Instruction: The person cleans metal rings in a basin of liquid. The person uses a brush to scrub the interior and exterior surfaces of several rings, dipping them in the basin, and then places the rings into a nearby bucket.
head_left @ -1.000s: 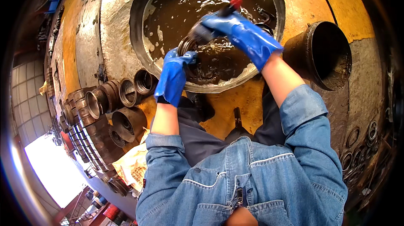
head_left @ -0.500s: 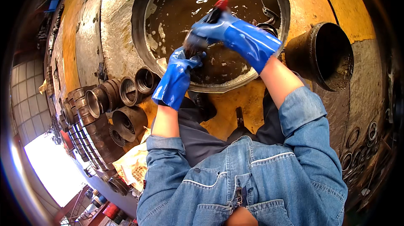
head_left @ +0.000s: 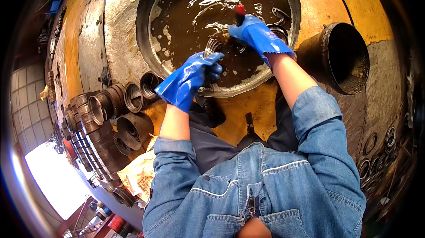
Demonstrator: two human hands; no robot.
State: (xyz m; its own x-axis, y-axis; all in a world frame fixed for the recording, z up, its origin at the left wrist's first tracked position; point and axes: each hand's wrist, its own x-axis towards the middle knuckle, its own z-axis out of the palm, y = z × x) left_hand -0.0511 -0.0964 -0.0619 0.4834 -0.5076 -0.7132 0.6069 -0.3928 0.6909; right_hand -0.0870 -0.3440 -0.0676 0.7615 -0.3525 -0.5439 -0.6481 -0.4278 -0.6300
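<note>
Both my hands wear blue rubber gloves over a round metal tub (head_left: 144, 29) of murky brown liquid. My left hand (head_left: 199, 67) is closed round a shiny ridged metal part (head_left: 213, 46), whose curved, close-set edges stick up past the fingers; its lower portion is hidden in the glove. To the right and a little farther off, my right hand (head_left: 250, 29) grips a brush (head_left: 240, 11) by its handle, with the red end pointing away from me. The brush head is low by the liquid, partly hidden and blurred. Hand and metal part are apart.
Metal rings (head_left: 279, 32) and a curved metal piece (head_left: 280, 15) sit at the tub's right side. A dark bucket (head_left: 330, 58) lies tipped over to the right. Greasy cylindrical metal parts (head_left: 99, 107) crowd the left, near a crumpled sack (head_left: 138, 169). More rings (head_left: 390, 138) lie far right.
My right hand has moved right and away from my left hand, taking the brush off the metal part. The metal part's ridges now show, and the liquid ripples more.
</note>
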